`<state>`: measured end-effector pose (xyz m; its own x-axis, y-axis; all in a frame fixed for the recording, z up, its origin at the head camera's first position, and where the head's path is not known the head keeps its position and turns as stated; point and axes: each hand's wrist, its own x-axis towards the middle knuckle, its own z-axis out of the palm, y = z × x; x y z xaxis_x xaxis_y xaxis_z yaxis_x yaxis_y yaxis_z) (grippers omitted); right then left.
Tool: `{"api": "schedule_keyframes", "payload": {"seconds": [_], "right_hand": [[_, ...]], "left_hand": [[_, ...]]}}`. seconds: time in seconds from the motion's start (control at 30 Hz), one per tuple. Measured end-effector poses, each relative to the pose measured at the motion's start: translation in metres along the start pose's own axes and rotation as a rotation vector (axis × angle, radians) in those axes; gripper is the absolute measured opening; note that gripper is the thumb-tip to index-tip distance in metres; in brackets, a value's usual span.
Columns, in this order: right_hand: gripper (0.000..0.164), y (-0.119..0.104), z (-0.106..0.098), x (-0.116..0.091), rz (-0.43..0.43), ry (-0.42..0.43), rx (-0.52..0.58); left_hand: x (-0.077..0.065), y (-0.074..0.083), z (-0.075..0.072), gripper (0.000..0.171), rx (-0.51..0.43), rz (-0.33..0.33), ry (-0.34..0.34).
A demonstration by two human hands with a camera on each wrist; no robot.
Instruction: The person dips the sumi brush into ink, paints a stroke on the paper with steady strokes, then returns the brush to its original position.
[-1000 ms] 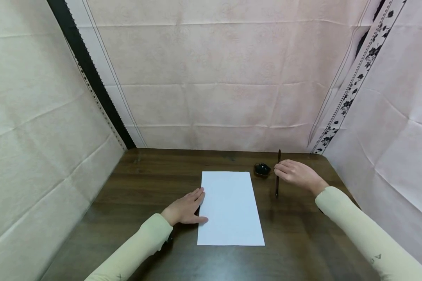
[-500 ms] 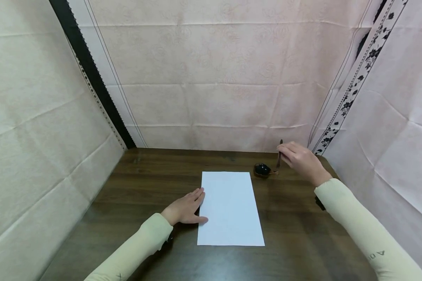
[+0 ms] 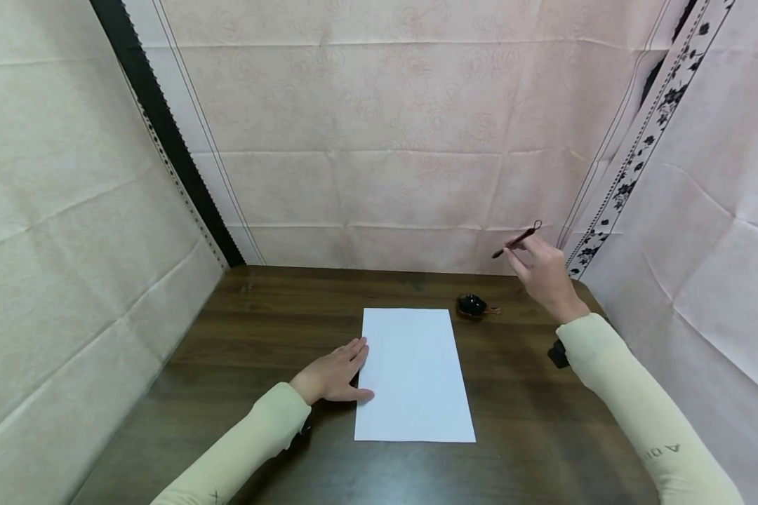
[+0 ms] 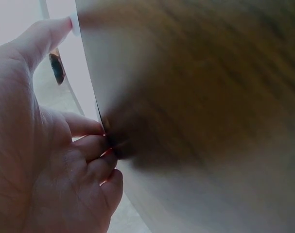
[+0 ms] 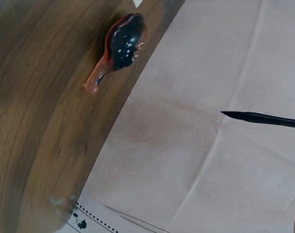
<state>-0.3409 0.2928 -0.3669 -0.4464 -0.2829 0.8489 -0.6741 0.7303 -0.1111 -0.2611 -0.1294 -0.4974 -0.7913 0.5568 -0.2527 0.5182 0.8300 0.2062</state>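
Note:
My left hand (image 3: 333, 372) lies with spread, straight fingers at the left edge of a blank white sheet of paper (image 3: 417, 375). From below, the left wrist view shows the fingertips (image 4: 91, 127) and thumb at that edge. Above the table's back right corner, my right hand (image 3: 540, 270) pinches a dark ink brush (image 3: 516, 241), its looped end up and its tip pointing down to the left. The dark pointed bristles (image 5: 239, 115) show in the right wrist view. Below it on the table sits a small brown handled dish (image 5: 104, 70) holding glossy black ink (image 5: 125, 43).
The brown wooden table (image 3: 259, 315) has cloth hangings on three sides. A pale cloth (image 3: 385, 189) hangs right behind its back edge, close to the brush. Other cloths (image 3: 720, 231) stand at right and left, and a dark strip (image 3: 183, 168) runs down the back left corner.
My right hand has risen up and away from beside the ink dish, turning the brush from near vertical to a slant with its loop to the upper right. My left hand has stayed put.

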Motion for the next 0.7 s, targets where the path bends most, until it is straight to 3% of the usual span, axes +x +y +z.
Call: {"api": "schedule_keyframes", "payload": {"seconds": [0.27,0.7], "right_hand": [[0.016,0.0,0.008,0.002,0.096,0.03,0.019],[0.013,0.004,0.023,-0.004,0.232,0.003,0.089]], "left_hand": [[0.001,0.0,-0.001,0.102,-0.003,-0.008,-0.007],[0.001,0.0,0.0,0.102,-0.02,-0.012,-0.004]]}}
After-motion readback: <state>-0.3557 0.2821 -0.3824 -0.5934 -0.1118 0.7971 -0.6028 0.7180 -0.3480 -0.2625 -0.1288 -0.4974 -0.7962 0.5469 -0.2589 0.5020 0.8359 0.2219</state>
